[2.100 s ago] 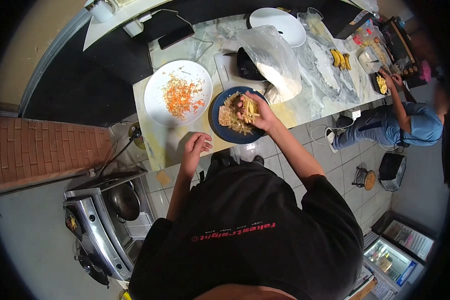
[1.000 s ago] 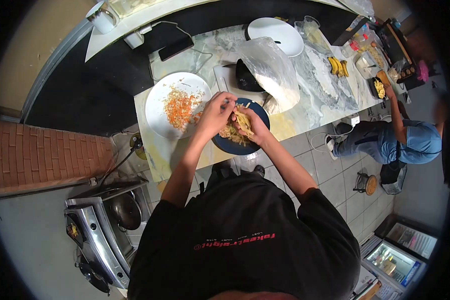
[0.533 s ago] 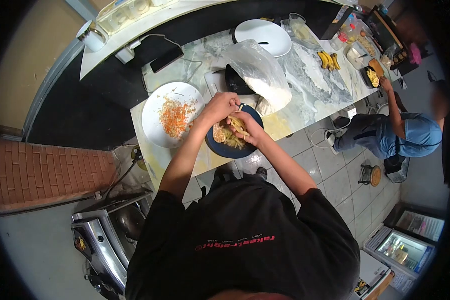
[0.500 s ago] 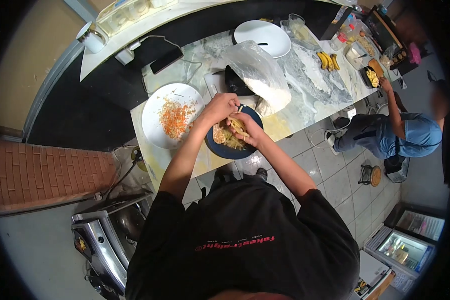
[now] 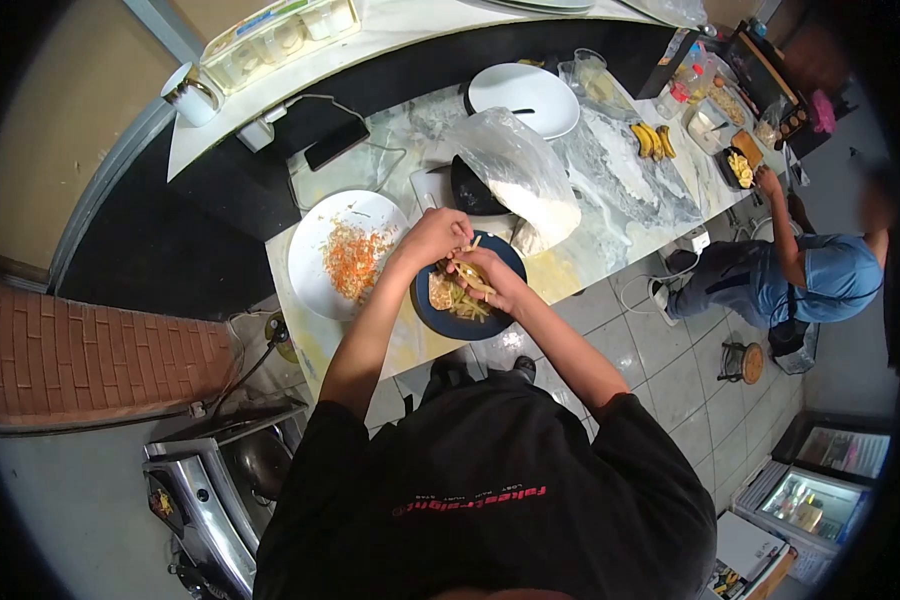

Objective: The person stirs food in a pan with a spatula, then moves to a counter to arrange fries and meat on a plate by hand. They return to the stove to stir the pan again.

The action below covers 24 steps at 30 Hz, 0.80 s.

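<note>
Over a dark blue plate [image 5: 500,322] my right hand [image 5: 487,277] is curled around a bunch of pale yellow strips. My left hand [image 5: 436,238] is beside it, fingertips pinched at the top of the bunch; what they grip is too small to name. More strips [image 5: 470,306] and a light brown piece of food [image 5: 440,292] lie on the blue plate. Left of it, a large white plate [image 5: 307,262] holds orange and pale shreds [image 5: 352,258]. Just beyond my hands are a black bowl [image 5: 473,188] and an open plastic bag [image 5: 530,190] of white powder.
A white plate [image 5: 550,100], bananas [image 5: 653,141] and a phone [image 5: 337,146] lie on the counter [image 5: 620,185]. At the right, a co-worker in a blue shirt [image 5: 825,277] reaches to a black tray of yellow pieces [image 5: 738,168]. A stove [image 5: 202,500] stands lower left.
Since the oldest frame, my left hand has moved from the counter edge to beside my right hand, above the blue plate. My right hand keeps its strips. The view has shifted slightly.
</note>
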Each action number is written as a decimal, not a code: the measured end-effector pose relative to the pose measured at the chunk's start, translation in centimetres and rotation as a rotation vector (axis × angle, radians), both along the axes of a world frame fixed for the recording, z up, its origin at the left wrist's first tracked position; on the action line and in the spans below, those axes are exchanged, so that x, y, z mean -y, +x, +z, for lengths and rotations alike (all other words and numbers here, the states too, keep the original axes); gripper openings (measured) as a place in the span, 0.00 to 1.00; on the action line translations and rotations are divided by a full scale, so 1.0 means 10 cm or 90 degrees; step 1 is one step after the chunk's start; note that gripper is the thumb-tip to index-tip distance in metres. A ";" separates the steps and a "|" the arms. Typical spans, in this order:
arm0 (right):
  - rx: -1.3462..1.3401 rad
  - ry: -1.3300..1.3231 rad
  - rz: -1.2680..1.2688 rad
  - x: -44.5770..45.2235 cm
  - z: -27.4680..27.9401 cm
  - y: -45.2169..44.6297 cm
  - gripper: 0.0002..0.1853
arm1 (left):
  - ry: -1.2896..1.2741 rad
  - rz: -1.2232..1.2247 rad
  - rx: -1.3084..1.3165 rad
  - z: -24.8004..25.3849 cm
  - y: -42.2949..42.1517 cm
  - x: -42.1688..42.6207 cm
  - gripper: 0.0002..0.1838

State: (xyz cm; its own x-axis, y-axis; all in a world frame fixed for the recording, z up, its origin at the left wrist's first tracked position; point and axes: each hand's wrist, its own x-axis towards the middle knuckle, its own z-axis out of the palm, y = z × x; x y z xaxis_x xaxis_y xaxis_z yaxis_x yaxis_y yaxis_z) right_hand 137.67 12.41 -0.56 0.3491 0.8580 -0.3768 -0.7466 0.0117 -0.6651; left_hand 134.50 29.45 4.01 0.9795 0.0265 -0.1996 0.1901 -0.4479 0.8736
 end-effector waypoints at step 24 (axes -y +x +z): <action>0.071 0.010 0.113 0.13 0.00 0.09 0.15 | -0.113 -0.036 -0.012 0.10 -0.17 0.00 0.06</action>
